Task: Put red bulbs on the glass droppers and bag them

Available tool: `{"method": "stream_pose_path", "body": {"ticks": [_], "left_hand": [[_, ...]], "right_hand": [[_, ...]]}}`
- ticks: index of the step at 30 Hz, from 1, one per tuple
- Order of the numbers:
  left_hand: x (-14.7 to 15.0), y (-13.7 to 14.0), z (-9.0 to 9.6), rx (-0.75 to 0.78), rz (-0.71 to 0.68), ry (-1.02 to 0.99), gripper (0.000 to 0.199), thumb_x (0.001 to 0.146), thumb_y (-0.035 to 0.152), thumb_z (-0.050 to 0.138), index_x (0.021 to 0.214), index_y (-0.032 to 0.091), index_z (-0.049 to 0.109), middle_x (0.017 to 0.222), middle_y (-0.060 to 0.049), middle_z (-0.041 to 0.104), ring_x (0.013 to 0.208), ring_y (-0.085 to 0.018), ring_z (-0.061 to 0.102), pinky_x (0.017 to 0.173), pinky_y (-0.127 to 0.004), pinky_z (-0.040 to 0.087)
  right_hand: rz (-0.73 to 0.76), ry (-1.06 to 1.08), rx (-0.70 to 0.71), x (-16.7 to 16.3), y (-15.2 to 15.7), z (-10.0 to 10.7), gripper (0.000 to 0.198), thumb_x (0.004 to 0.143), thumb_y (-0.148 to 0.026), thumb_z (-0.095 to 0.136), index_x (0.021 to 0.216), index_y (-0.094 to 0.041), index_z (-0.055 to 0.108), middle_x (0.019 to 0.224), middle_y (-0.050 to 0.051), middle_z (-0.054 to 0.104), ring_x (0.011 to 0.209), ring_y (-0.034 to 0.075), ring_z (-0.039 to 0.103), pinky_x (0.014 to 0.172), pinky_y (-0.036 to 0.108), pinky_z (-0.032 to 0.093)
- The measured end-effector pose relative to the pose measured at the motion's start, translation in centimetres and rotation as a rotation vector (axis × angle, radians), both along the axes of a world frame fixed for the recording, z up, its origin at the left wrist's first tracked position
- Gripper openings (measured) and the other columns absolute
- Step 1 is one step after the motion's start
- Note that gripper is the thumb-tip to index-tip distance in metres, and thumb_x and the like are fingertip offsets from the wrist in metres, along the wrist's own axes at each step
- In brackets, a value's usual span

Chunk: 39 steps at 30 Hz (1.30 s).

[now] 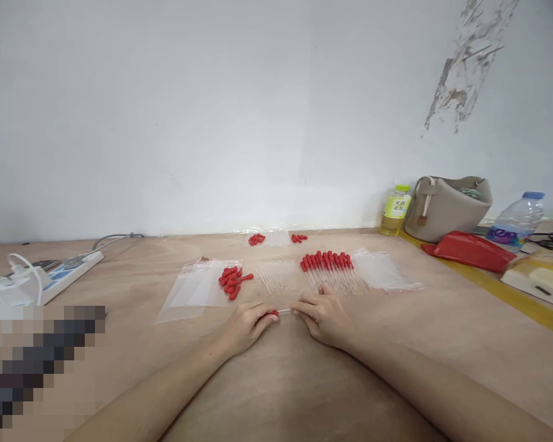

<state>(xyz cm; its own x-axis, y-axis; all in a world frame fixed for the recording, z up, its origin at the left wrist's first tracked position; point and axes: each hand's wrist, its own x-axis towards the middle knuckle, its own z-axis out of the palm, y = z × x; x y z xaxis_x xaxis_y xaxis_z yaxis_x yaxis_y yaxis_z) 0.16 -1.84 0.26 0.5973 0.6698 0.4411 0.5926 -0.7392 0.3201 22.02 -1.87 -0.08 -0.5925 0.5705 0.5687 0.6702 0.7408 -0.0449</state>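
Between my two hands lies a thin clear glass tube (284, 312) with a red rubber bulb (273, 313) on its left end. My left hand (250, 322) pinches the bulb, and my right hand (321, 314) grips the tube from the other side. Just beyond, a row of loose glass tubes (277, 275) lies on the table. To its right are several droppers with red bulbs (327, 261), laid side by side with their tubes toward me. A pile of loose red rubber bulbs (233, 282) sits at the left, partly on a clear plastic bag (196, 288).
More plastic bags (387, 273) lie right of the droppers. Against the wall are small red bulbs (257, 239) and clear packaging (276, 237). A power strip (76, 276) is at left. A yellow-capped bottle (396, 212), grey bag (447, 209), red pouch (472, 250) and water bottle (518, 221) stand right.
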Motion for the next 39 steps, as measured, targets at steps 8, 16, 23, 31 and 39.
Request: {"method": "stream_pose_path", "body": {"ticks": [8, 16, 23, 31, 39], "left_hand": [[0.3, -0.1, 0.4, 0.018, -0.038, 0.068, 0.025, 0.088, 0.030, 0.037, 0.084, 0.017, 0.058, 0.069, -0.002, 0.057, 0.064, -0.014, 0.052, 0.059, -0.023, 0.039], [0.5, -0.2, 0.8, 0.010, -0.092, 0.095, 0.025, 0.089, 0.026, 0.033, 0.089, 0.018, 0.056, 0.078, -0.004, 0.057, 0.070, -0.015, 0.052, 0.064, -0.026, 0.041], [0.0, 0.7, 0.9, 0.156, -0.035, 0.043, 0.021, 0.085, 0.031, 0.044, 0.099, 0.022, 0.056, 0.090, -0.005, 0.060, 0.085, -0.019, 0.052, 0.078, -0.034, 0.038], [-3.1, 2.8, 0.7, 0.332, 0.410, 0.007, 0.024, 0.077, 0.031, 0.052, 0.099, 0.023, 0.055, 0.099, -0.007, 0.055, 0.097, -0.026, 0.045, 0.083, -0.042, 0.033], [-3.5, 3.6, 0.2, 0.406, 0.596, 0.044, 0.018, 0.072, 0.029, 0.056, 0.088, 0.021, 0.057, 0.102, -0.008, 0.050, 0.094, -0.029, 0.043, 0.077, -0.043, 0.036]], "right_hand": [[0.013, -0.008, -0.086, -0.6, -0.3, 0.2, 0.022, 0.084, -0.019, 0.037, 0.074, -0.018, 0.057, 0.070, 0.001, 0.061, 0.059, 0.010, 0.045, 0.067, 0.029, 0.022], [-0.023, 0.036, -0.280, -1.4, -0.3, 0.2, 0.026, 0.085, -0.023, 0.037, 0.067, -0.017, 0.055, 0.067, -0.001, 0.062, 0.059, 0.010, 0.049, 0.069, 0.027, 0.027], [-0.032, 0.014, -0.294, -1.4, -1.3, 1.6, 0.020, 0.081, -0.026, 0.043, 0.076, -0.019, 0.061, 0.075, 0.002, 0.063, 0.070, 0.012, 0.054, 0.068, 0.025, 0.034], [-0.390, 0.273, -0.486, 1.6, 3.1, 3.6, 0.031, 0.077, -0.031, 0.041, 0.057, -0.016, 0.060, 0.057, 0.001, 0.059, 0.056, 0.012, 0.052, 0.051, 0.020, 0.032], [-0.843, 0.237, -0.511, 2.2, 7.8, 3.3, 0.029, 0.074, -0.035, 0.043, 0.060, -0.018, 0.061, 0.071, 0.005, 0.062, 0.068, 0.016, 0.056, 0.056, 0.023, 0.035]]}}
